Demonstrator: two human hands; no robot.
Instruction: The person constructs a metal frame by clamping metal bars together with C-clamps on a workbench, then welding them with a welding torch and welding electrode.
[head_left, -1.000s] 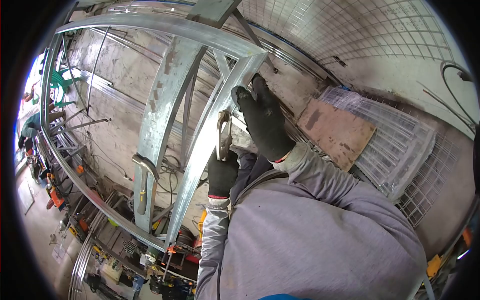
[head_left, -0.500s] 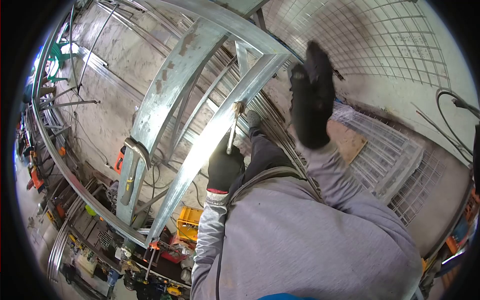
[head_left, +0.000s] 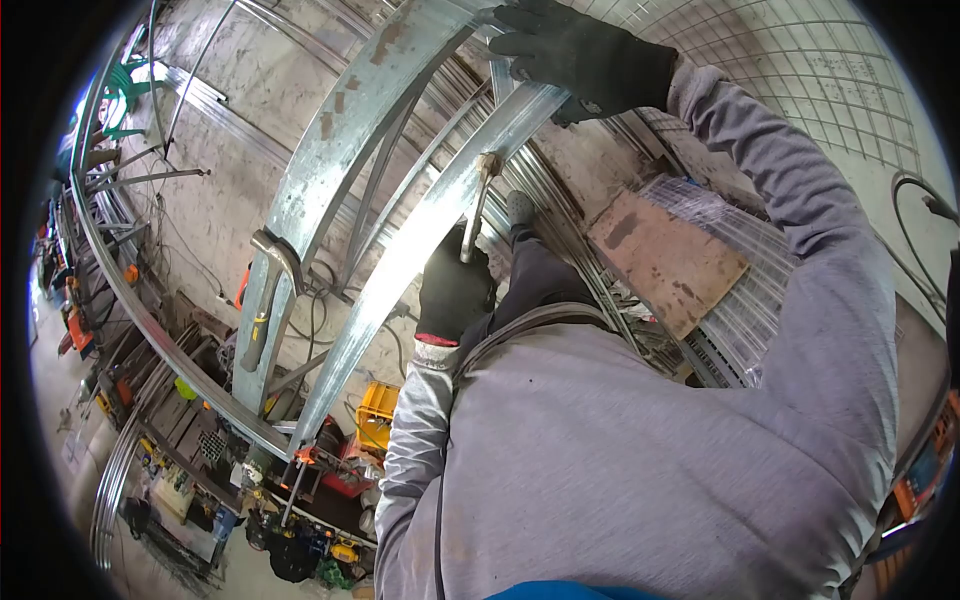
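A large curved metal frame [head_left: 400, 262] crosses in front of my body, made of flat steel strips joined by braces. My gloved left hand [head_left: 455, 290] is closed around a slim metal bar tool [head_left: 474, 222], whose worn tan head rests at the inner strip of the frame. Up at the frame's far corner, my gloved right hand [head_left: 585, 62] grips over the metal with its fingers bent across the edge, hiding the corner. A claw hammer [head_left: 267, 295] with a grey and yellow handle lies on the wide outer strip, left of my left hand.
A brown board [head_left: 665, 262] lies over clear ribbed sheets [head_left: 765, 315] at the right. Wire mesh [head_left: 790, 75] leans on the wall behind. Long metal tubes run across the floor. A yellow crate [head_left: 378, 412], an orange clamp [head_left: 306, 456] and scattered tools are at lower left.
My right hand has come from the air at the right to the frame's far corner and taken hold there. The frame and the bar tool appear slightly higher in view; my left hand keeps its grip.
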